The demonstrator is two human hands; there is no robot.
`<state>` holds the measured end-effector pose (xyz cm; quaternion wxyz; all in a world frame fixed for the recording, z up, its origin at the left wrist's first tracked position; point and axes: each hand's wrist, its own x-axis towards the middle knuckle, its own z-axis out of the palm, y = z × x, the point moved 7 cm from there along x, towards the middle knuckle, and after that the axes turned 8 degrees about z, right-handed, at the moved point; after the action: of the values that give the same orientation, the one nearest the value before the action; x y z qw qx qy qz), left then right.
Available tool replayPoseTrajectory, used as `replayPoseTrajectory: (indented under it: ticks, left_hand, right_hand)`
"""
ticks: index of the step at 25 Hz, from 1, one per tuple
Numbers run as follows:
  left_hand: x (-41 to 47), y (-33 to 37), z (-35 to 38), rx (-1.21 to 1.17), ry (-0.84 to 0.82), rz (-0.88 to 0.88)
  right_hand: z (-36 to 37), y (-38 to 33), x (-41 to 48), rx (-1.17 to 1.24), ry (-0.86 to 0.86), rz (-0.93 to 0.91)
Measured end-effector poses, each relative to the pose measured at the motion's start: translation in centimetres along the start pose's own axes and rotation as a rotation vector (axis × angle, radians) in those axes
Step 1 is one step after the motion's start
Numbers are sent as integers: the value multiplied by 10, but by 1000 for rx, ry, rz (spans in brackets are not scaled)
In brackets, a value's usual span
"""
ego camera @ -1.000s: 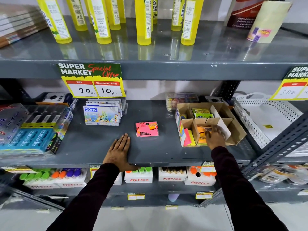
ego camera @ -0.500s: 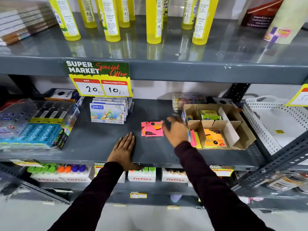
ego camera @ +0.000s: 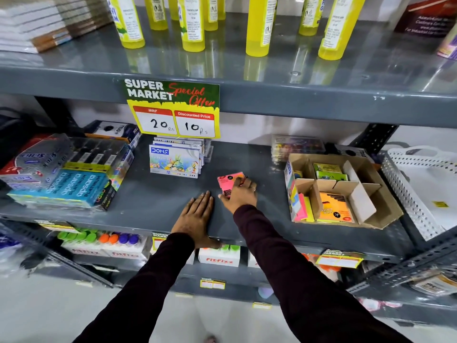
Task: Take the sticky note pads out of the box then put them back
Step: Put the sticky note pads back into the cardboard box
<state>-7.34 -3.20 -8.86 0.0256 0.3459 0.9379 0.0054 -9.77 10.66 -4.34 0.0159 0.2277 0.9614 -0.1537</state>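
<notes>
A pink sticky note pad (ego camera: 228, 182) lies on the grey middle shelf (ego camera: 158, 196), tilted up at its near edge. My right hand (ego camera: 241, 196) grips it by the near and right edges. My left hand (ego camera: 197, 219) rests flat on the shelf just left of it, fingers apart. To the right stands an open cardboard box (ego camera: 371, 191) with dividers. It holds an orange pad (ego camera: 332, 206), green pads (ego camera: 327, 170) at the back and pink and yellow pads (ego camera: 303, 206) on edge at its left side.
Crayon packs (ego camera: 174, 162) stand behind the pink pad. Pen and pencil boxes (ego camera: 64, 174) fill the shelf's left end. A white perforated basket (ego camera: 425, 189) sits right of the box. Yellow bottles (ego camera: 257, 26) line the upper shelf, a price sign (ego camera: 173, 110) hangs from its edge.
My right hand left the orange pad in the box, travelled left across the shelf and closed on the pink pad. The left hand stayed flat on the shelf.
</notes>
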Motion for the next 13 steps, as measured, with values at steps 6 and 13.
replayPoseTrajectory:
  ticks: [6,13]
  left_hand:
    - [-1,2,-2,-1,-3,12]
    - [-2,2,-3,-6,3,16]
  right_hand:
    - [-2,12,-1,57,-40,162]
    - [-8,26,0,87,-18,227]
